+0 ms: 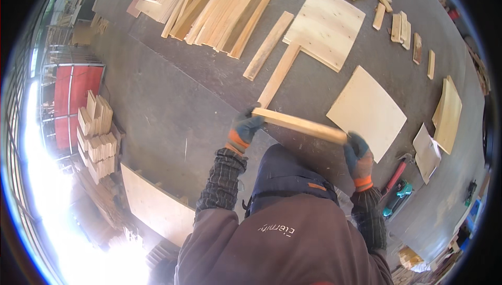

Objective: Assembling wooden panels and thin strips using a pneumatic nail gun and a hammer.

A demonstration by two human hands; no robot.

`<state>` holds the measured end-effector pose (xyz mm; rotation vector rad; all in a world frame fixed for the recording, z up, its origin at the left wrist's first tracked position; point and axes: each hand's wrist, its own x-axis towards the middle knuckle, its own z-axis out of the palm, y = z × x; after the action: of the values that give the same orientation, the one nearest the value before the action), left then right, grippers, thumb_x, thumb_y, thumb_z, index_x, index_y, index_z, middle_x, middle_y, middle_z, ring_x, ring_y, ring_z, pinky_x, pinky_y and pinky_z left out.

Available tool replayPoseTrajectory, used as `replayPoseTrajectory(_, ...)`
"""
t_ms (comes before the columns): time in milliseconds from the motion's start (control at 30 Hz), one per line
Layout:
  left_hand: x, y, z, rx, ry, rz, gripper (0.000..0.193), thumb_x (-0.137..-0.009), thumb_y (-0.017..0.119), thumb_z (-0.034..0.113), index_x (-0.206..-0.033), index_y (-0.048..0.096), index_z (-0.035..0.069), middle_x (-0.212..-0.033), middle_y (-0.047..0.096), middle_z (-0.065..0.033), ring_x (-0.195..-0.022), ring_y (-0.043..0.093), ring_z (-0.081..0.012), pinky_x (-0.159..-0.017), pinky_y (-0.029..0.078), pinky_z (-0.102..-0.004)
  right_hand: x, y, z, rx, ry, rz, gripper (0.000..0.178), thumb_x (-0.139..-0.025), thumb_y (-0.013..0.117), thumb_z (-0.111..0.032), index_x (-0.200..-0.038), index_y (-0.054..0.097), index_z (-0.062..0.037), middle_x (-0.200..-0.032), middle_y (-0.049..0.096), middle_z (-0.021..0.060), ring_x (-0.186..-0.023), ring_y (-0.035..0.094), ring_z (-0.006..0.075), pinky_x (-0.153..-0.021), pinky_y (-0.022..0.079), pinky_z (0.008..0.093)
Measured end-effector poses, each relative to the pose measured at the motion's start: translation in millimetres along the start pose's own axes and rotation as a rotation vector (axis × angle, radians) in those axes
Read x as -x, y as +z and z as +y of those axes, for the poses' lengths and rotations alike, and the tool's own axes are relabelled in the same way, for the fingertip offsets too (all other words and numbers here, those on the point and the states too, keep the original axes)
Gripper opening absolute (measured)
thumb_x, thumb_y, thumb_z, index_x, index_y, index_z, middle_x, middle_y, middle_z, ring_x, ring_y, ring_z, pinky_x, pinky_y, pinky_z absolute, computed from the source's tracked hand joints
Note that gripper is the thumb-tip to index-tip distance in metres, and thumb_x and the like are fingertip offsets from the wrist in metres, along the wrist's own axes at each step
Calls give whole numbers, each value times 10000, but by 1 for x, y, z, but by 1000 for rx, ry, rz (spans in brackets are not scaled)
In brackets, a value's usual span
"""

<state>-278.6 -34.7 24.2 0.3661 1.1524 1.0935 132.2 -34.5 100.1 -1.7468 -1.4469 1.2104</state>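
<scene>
My left hand (245, 129), in a blue and orange work glove, is closed round one end of a wooden strip (300, 124). The other end is in my right hand (358, 158), gloved alike and slightly blurred. The strip spans crosswise in front of my body, over the near edge of the grey table. Another wooden strip (280, 74) lies with its near end by my left hand and its far end at a square plywood panel (327, 28). A second pale panel (367, 112) lies just beyond my right hand.
A row of wooden slats (225, 13) lies at the far left, one loose slat (268, 46) beside it. Short wood blocks (401, 29) are scattered at the far right. A red-handled hammer (396, 174) and a teal power tool (397, 198) lie right of my right arm. Stacked wood (98, 133) stands left.
</scene>
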Motion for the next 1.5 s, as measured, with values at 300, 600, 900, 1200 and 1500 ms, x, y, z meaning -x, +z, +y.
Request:
replayPoseTrajectory(300,-69,-40,13,235,395,318,493,-922,720,-62,-1387,557,-56,-1277,666,-159,-1147,694,-282,-963,607,-371,-48,23,-25,20,-163,-9,432,-986,707,-60,-1410,637,-18,-1125,742,81,-963,691,135,-858,562,288)
replayPoseTrajectory(600,-133,-43,96,-761,523,896,577,-821,860,431,-1131,687,-24,-1075,743,-215,-931,700,-377,-879,557,-430,6,20,56,78,99,-64,413,-983,714,-63,-1387,651,-12,-1079,734,47,-956,673,116,-855,557,273)
replayPoseTrajectory(900,-198,-16,126,-456,421,1138,515,-740,959,179,-1087,649,-39,-1048,729,-178,-955,701,-280,-868,567,-381,14,9,72,-21,130,-59,362,-978,717,-55,-1332,672,1,-1117,751,66,-967,701,131,-862,570,277)
replayPoseTrajectory(1200,-199,2,107,-75,547,898,781,-777,899,-35,-1421,460,-66,-1267,681,-239,-1132,684,-302,-994,558,-388,40,16,101,17,289,-59,285,-959,741,-90,-1240,720,-45,-1009,748,24,-892,688,112,-772,559,279)
replayPoseTrajectory(1500,-148,-12,61,-656,913,862,705,-784,836,-49,-1422,550,47,-1270,686,-165,-1101,699,-281,-953,569,-385,46,3,111,15,213,-52,273,-974,739,-92,-1243,725,-46,-1022,759,21,-899,688,104,-775,557,276)
